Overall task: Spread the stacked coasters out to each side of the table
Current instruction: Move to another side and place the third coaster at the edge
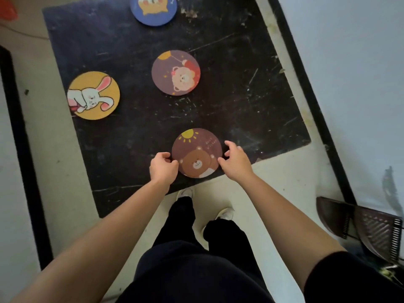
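A brown round coaster with a bear and a sun [196, 149] lies at the near edge of the black table [240, 101]. My left hand [162, 166] pinches its left rim and my right hand [234, 159] touches its right rim with curled fingers. In the table's middle lies a purple coaster with a bear and a balloon [176, 73]. A yellow rabbit coaster [94, 95] rests at the left edge. At the far edge a blue coaster [153, 9] is partly cut off by the frame.
The black tabletop is scratched and stands on a pale floor. My legs and white shoes [185, 192] are just below the near edge. A brown plastic chair [360, 224] stands at the lower right. A dark floor strip [306, 84] runs along the right.
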{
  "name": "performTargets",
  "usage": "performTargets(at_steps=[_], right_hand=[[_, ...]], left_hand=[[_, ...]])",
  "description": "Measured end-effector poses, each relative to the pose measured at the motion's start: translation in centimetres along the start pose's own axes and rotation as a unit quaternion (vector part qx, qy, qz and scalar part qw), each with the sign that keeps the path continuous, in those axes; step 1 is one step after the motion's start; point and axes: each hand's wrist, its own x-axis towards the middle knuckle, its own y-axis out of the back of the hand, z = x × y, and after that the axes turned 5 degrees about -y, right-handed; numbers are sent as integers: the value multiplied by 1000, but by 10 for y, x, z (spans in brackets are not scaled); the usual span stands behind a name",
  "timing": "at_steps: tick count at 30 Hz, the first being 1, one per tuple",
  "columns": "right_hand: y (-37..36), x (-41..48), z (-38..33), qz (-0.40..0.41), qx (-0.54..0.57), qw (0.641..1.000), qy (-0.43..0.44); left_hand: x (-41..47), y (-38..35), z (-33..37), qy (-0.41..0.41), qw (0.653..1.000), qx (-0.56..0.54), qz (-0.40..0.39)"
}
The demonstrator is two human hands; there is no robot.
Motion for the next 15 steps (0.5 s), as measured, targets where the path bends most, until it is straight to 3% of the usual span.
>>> performTargets(at_steps=[5, 15], right_hand=[[-8, 4, 4, -23, -18, 999, 23], [-17, -10, 20, 6, -12, 1000, 22]], left_hand=[[-5, -7, -4, -8, 999, -34, -19], [-10, -7, -8, -32, 997, -31, -56]])
